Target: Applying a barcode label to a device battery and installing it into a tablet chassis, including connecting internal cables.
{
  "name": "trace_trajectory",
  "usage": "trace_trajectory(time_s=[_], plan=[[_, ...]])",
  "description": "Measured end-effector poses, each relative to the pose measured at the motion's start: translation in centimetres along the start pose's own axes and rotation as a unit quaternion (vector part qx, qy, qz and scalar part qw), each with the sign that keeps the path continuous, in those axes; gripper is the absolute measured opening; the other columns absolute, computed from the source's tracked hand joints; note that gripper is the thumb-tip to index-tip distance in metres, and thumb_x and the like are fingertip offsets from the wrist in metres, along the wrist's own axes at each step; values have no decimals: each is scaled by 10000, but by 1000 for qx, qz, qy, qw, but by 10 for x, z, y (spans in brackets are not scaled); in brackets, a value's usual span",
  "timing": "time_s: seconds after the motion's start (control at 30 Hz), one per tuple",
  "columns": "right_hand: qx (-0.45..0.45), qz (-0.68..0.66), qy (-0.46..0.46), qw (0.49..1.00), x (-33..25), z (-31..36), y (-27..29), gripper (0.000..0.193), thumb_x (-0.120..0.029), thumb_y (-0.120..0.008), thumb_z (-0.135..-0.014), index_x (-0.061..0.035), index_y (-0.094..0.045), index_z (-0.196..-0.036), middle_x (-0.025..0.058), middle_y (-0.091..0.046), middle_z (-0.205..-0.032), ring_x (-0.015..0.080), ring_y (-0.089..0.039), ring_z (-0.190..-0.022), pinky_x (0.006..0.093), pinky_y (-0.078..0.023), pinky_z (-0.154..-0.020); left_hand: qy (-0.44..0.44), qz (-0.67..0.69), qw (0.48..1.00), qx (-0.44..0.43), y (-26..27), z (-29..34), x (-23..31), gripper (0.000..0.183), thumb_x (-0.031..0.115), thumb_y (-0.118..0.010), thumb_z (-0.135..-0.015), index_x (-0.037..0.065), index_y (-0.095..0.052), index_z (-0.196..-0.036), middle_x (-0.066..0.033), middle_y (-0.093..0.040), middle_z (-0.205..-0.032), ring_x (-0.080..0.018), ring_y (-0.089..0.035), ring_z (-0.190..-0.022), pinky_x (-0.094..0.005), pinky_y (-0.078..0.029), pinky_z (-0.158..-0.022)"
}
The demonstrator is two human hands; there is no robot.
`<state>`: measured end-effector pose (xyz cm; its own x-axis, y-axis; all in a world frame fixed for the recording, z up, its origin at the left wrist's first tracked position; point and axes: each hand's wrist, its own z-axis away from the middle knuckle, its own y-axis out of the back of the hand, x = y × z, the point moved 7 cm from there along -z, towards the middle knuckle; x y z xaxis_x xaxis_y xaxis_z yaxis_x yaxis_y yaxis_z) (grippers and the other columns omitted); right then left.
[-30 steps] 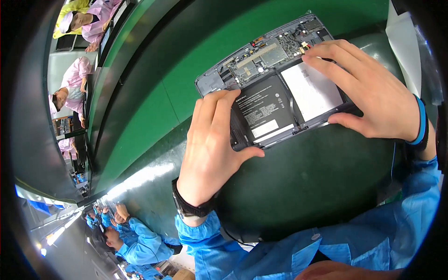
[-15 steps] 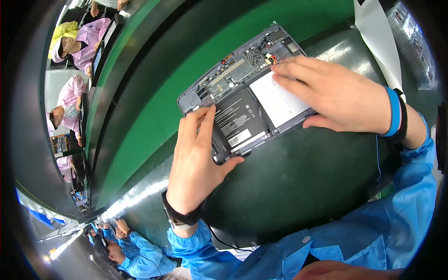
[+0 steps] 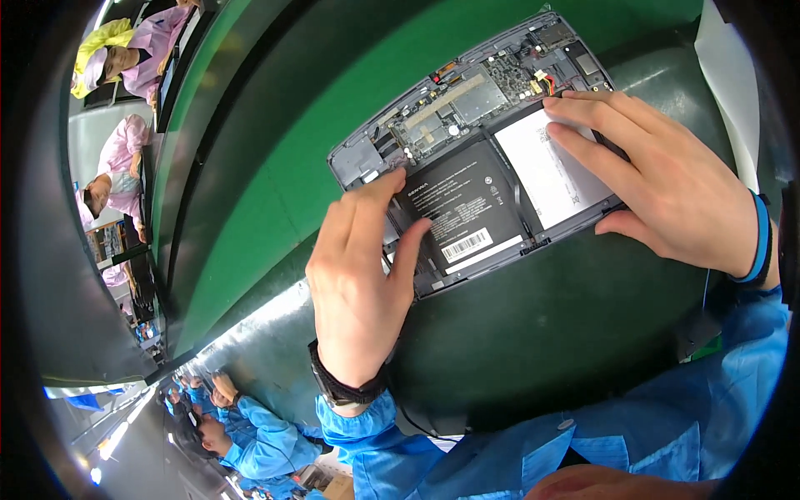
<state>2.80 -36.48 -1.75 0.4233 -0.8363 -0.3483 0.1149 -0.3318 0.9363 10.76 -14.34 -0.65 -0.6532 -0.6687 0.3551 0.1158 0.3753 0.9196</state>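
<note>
Device: the opened device sat between the two hands, ahead of the person's chest, its long sides slanting up to the right. Near edge over the dark green surface, far edge against the bright green strip; flat or slightly raised, could not tell.
Left hand: the left hand was partly open, thumb and fingers spread apart. It lay across the device's left end, fingertips at the far left corner of the black battery, thumb tip over its left side.
Right hand: the right hand was partly open over the right end. Fingertips rested at the far edge of the white panel; thumb stretched apart from them, by the near rim.
Battery bay: battery and panel lay side by side, a dark cable running between them; barcode label on the battery's near part.
Board: circuit board along the far side; red and yellow wires toward its right end.
Wrists: black band on the left, blue band on the right.
Surroundings: white sheet at far right; co-worker in blue at lower left.
</note>
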Motion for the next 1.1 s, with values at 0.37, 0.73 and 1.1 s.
trace_trajectory(time_s=[0.37,0.73,1.1], plan=[[-11,-12,2,1000,-4,-10,7,921,-110,-916,-561,81,-554,-1387,234,-523,-1484,431,-552,-1350,500,-509,-1095,64,67,996,-15,-9,-29,-24,233,-104,-710,-855,-9,-668,-1064,-151,-655,-907,-315,-667,-850,-416,-544,-760],[31,16,78,996,-8,-5,9,612,-223,-897,-732,105,-615,-1166,199,-590,-1238,331,-585,-1166,424,-513,-1014,51,29,998,22,0,1,-8,390,4,-830,-823,1,-681,-1183,-140,-692,-1109,-289,-656,-960,-383,-534,-841],[78,-9,-67,995,43,-5,34,507,-263,-796,-879,72,-641,-1228,221,-661,-1193,413,-634,-1116,463,-532,-974,120,12,993,17,-26,56,-65,589,277,-693,-1026,-55,-534,-1486,-285,-400,-1643,-447,-339,-1545,-525,-272,-1263]])
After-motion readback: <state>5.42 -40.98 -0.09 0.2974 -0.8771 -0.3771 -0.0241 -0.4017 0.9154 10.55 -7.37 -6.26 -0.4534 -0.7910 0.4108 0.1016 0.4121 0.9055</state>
